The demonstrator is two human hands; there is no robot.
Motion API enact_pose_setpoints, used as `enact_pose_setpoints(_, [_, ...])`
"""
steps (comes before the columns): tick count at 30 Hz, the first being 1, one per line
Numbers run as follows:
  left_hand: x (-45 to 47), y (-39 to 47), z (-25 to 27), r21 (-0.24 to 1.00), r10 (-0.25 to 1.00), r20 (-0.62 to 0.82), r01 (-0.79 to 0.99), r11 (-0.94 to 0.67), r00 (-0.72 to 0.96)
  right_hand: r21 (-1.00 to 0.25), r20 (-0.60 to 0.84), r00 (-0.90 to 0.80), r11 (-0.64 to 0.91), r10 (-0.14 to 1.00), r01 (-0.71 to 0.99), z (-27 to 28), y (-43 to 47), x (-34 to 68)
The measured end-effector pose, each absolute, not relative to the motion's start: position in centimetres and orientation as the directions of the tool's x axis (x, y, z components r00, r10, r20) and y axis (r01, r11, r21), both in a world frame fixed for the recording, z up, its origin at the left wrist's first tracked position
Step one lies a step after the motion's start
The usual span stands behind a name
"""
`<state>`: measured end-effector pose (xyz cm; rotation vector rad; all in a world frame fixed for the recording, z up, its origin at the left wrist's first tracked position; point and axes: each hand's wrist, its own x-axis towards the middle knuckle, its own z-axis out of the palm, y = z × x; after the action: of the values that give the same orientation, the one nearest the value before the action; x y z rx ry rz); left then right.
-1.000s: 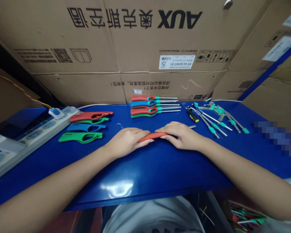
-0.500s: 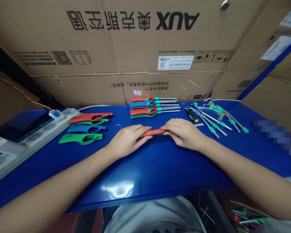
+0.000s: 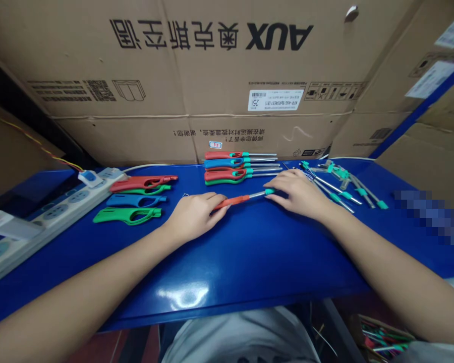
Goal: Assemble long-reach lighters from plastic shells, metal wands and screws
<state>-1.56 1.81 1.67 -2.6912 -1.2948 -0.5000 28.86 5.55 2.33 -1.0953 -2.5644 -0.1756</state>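
Note:
My left hand (image 3: pixel 199 214) is closed around an orange-red lighter handle (image 3: pixel 232 201), its narrow end pointing right. A metal lighter tube (image 3: pixel 256 194) with a teal end piece (image 3: pixel 269 191) lies in line with that handle, its left end meeting the handle's tip; whether it sits inside or only touches, I cannot tell. My right hand (image 3: pixel 297 194) pinches the tube at the teal piece. To the left lie several loose handles, among them a blue handle (image 3: pixel 134 200) and a green handle (image 3: pixel 126 215). Beyond my hands is a row of lighters with tubes (image 3: pixel 227 175).
Several loose tubes with teal pieces (image 3: pixel 344 194) lie on the blue table (image 3: pixel 227 262) at right. A white power strip (image 3: pixel 60 214) runs along the left. A large cardboard box (image 3: pixel 212 75) stands behind. A box of mixed parts (image 3: pixel 386 338) is low at right.
My right hand has moved right, away from the handle. A metal tube with a teal end now shows between my hands. My left hand has shifted slightly left with the handle.

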Motion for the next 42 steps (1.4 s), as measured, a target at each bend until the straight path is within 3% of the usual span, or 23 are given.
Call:
enact_pose_setpoints(7, [-1.0,1.2,1.5,0.106,0.717,0.335,0.731,-0.674,0.612,-0.009,0.369,-0.778,0.839,0.509,0.544,2.3,4.8,27.6])
enact_pose_setpoints(14, [-0.1,0.2,0.5,0.297,0.69,0.435,0.631,-0.717,0.579,0.275,0.402,-0.86,0.854,0.314,0.441,1.2,3.6,25.5])
enact_pose_setpoints(19, [0.3,0.2,0.4,0.503,0.759,0.411,0.569,-0.651,0.505,0.298,0.424,-0.863,0.858,0.274,0.418,0.9,3.5,25.6])
enact_pose_setpoints(22, [0.4,0.1,0.4,0.519,0.77,0.402,0.569,-0.638,0.496,0.287,0.427,-0.863,0.864,0.271,0.414,0.6,3.4,25.5])
enact_pose_setpoints(26, [0.5,-0.3,0.5,0.39,0.76,0.378,0.653,-0.649,0.529,0.24,0.389,-0.861,0.867,0.326,0.437,0.6,3.5,25.3])
enact_pose_setpoints(32, [0.6,-0.2,0.6,0.158,0.699,0.298,0.689,-0.707,0.65,0.017,0.233,-0.771,0.791,0.592,0.612,1.9,4.1,26.5])
enact_pose_setpoints(39, [-0.2,0.4,0.7,0.159,0.719,0.283,0.708,-0.688,0.635,-0.168,0.118,-0.743,0.75,0.659,0.639,2.6,5.5,29.1])
enact_pose_setpoints(42, [-0.6,0.5,1.0,0.156,0.742,0.275,0.733,-0.662,0.611,-0.088,0.135,-0.663,0.676,0.736,0.732,2.9,5.7,29.7])
